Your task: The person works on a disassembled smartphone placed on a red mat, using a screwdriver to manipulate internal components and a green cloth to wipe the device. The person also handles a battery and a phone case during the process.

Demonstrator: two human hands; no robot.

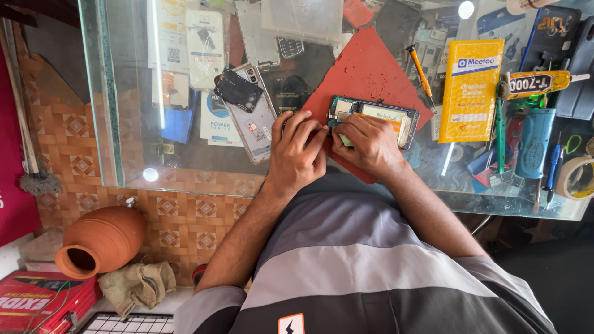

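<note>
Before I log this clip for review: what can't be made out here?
Head view:
- Near end of the opened phone: covered by both hands.
- Whatever the left hand and right hand pinch: hidden by fingers.
- Tape roll: cut by right edge.
- Phone's parts: too small.

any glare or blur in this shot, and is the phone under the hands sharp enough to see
Head view: daylight, sharp overall. The glass counter carries round glare spots and reflections, so items under it look washed. The opened phone on the red mat is clear, though the left hand and right hand cover its near end. Edges bow slightly from the wide lens.
</note>
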